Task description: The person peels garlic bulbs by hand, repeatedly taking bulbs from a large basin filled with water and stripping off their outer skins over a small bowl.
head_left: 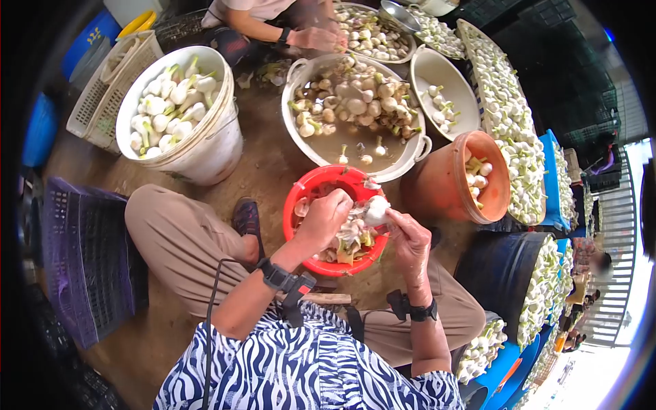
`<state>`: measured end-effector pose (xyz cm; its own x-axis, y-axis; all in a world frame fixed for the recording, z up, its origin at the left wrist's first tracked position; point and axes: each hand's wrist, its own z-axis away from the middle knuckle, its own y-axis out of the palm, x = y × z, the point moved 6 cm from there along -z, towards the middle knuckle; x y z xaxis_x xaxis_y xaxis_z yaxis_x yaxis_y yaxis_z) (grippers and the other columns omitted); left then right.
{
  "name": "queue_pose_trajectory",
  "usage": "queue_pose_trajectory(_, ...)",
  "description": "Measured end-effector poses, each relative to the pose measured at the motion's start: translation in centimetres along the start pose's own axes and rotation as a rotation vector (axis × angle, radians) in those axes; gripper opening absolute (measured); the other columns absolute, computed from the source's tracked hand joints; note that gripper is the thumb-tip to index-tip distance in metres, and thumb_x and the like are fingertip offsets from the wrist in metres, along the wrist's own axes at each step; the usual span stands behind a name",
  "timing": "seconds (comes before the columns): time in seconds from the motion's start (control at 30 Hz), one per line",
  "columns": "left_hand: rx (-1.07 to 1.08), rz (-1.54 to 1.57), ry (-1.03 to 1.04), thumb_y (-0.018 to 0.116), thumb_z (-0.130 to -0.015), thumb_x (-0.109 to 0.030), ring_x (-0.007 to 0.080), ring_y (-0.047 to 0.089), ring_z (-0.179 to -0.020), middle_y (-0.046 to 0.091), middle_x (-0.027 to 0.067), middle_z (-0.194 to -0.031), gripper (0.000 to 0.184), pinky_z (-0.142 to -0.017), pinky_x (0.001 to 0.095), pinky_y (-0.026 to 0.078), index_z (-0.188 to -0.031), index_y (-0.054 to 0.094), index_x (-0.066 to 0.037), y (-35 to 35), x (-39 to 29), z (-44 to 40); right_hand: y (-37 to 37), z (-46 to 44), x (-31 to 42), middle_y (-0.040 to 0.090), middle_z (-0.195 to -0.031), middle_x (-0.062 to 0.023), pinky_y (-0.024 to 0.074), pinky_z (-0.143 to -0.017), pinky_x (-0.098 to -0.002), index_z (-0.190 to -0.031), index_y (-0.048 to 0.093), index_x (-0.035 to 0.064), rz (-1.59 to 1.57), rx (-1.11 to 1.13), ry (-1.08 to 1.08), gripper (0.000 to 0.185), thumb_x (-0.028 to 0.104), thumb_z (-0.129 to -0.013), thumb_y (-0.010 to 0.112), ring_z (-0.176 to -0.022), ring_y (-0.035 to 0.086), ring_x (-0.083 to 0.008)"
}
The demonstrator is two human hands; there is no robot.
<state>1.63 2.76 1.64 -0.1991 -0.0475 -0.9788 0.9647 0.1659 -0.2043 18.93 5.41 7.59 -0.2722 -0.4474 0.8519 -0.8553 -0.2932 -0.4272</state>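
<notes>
My right hand (410, 238) grips a white garlic bulb (376, 211) between thumb and fingers, over the right rim of a red basin (290, 212). Close to its left is my left hand (331, 217), fingers curled together; whatever they pinch is hidden. Inside the basin, beneath both hands, lie papery garlic skins and trimmings (347, 244). Beyond it stands a large white basin (292, 140) of murky water, heaped with unpeeled, dirty garlic bulbs (355, 102).
A white bucket (219, 147) full of cleaned garlic stands front left. An orange bucket (444, 181) with a few bulbs is at right, beside a white oval basin (465, 82). A purple crate (89, 260) flanks my left knee. Across from me, another person's hand (318, 39) works.
</notes>
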Motion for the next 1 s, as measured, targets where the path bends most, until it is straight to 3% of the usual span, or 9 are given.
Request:
queue_pose_trajectory(0.07, 0.13, 0.094, 0.081, 0.049, -0.094, -0.018, 0.0196, 0.06, -0.067, 0.059, 0.0141, -0.072, 0.022, -0.058, 0.0331, 0.043, -0.081, 0.052, 0.0, 0.4, -1.9, 0.5, 0.1, 0.3, -0.6, 0.067, -0.086, -0.0133, 0.0503, -0.068, -0.027, -0.108, 0.065, -0.0001, 0.036, 0.026, -0.026, 0.024, -0.005, -0.085, 0.061, -0.076, 0.065, -0.0186)
queue_pose_trajectory(0.23, 0.234, -0.145, 0.246, 0.052, -0.093, -0.016, 0.0382, 0.056, -0.075, 0.053, 0.0197, -0.075, 0.019, -0.063, 0.0409, 0.044, -0.086, 0.048, 0.001, 1.5, -2.3, -0.1, 0.1, 0.2, -0.4, 0.066, -0.087, -0.0148, 0.0504, -0.069, -0.0276, -0.108, 0.065, 0.0004, 0.087, 0.081, -0.014, 0.026, -0.007, -0.083, 0.06, -0.077, 0.065, -0.0211)
queue_pose_trajectory(0.53, 0.154, -0.271, 0.344, 0.052, -0.087, -0.009, 0.0393, 0.057, -0.072, 0.054, 0.0192, -0.073, 0.012, -0.061, 0.0451, 0.044, -0.08, 0.048, -0.001, 2.3, -2.4, -1.0, -0.6, 0.2, -1.3, 0.067, -0.086, -0.0148, 0.0499, -0.069, -0.0284, -0.109, 0.064, 0.001, 0.12, 0.1, 0.024, 0.028, -0.009, -0.083, 0.059, -0.077, 0.064, -0.021)
queue_pose_trajectory(0.63, 0.092, -0.392, 0.285, 0.054, -0.085, -0.009, 0.0384, 0.059, -0.069, 0.056, 0.0179, -0.071, 0.011, -0.059, 0.0449, 0.045, -0.079, 0.048, -0.002, 2.2, -0.2, -2.2, -1.2, 1.3, -3.1, 0.067, -0.089, -0.0134, 0.0496, -0.071, -0.0287, -0.109, 0.064, -0.0019, -0.044, 0.077, 0.132, 0.025, -0.007, -0.084, 0.058, -0.078, 0.064, -0.0197)
queue_pose_trajectory(0.7, 0.057, -0.553, 0.182, 0.054, -0.08, -0.005, 0.0355, 0.06, -0.071, 0.057, 0.0152, -0.071, 0.005, -0.061, 0.0435, 0.046, -0.084, 0.051, -0.003, 1.9, 2.2, -2.6, -2.0, 1.9, -3.8, 0.067, -0.093, -0.0126, 0.0503, -0.072, -0.0303, -0.109, 0.063, -0.0042, -0.436, -0.077, 0.216, 0.023, 0.001, -0.087, 0.058, -0.077, 0.064, -0.0199)
queue_pose_trajectory(0.8, 0.048, -0.387, 0.342, 0.052, -0.078, 0.0, 0.0337, 0.06, -0.075, 0.056, 0.0145, -0.071, 0.008, -0.066, 0.0421, 0.046, -0.086, 0.054, -0.003, 2.6, 2.2, -1.6, -2.3, 2.3, -4.7, 0.067, -0.097, -0.013, 0.0518, -0.073, -0.0323, -0.11, 0.063, -0.0052, -0.704, -0.108, 0.376, 0.024, 0.008, -0.09, 0.057, -0.076, 0.064, -0.0216)
queue_pose_trajectory(0.93, 0.144, -0.006, 0.146, 0.049, -0.078, 0.003, 0.0336, 0.06, -0.08, 0.061, 0.0151, -0.08, 0.019, -0.072, 0.037, 0.047, -0.093, 0.06, 0.0, 3.4, 0.8, -1.7, -2.7, 2.3, -7.1, 0.066, -0.09, -0.0155, 0.0523, -0.059, -0.0312, -0.114, 0.058, -0.005, -0.894, -0.136, 0.468, 0.029, 0.014, -0.092, 0.057, -0.065, 0.063, -0.0198)
queue_pose_trajectory(0.97, 0.25, 0.015, -0.046, 0.049, -0.079, 0.002, 0.0337, 0.061, -0.083, 0.063, 0.0152, -0.085, 0.025, -0.075, 0.0356, 0.049, -0.101, 0.061, 0.0, 3.9, 0.3, -1.4, -3.1, 2.2, -7.5, 0.066, -0.09, -0.0155, 0.0523, -0.059, -0.0312, -0.114, 0.058, -0.005, -0.882, -0.153, 0.46, 0.029, 0.014, -0.092, 0.057, -0.065, 0.063, -0.0198)
queue_pose_trajectory(1.0, 0.267, 0.02, -0.018, 0.049, -0.079, 0.002, 0.0337, 0.061, -0.083, 0.063, 0.0152, -0.085, 0.025, -0.075, 0.0356, 0.049, -0.101, 0.061, 0.0, 4.7, 0.5, -1.7, -3.8, 1.7, -8.1, 0.066, -0.088, -0.0149, 0.0509, -0.059, -0.0287, -0.113, 0.058, -0.0048, -0.876, -0.214, 0.468, 0.028, 0.013, -0.092, 0.056, -0.063, 0.061, -0.0181)
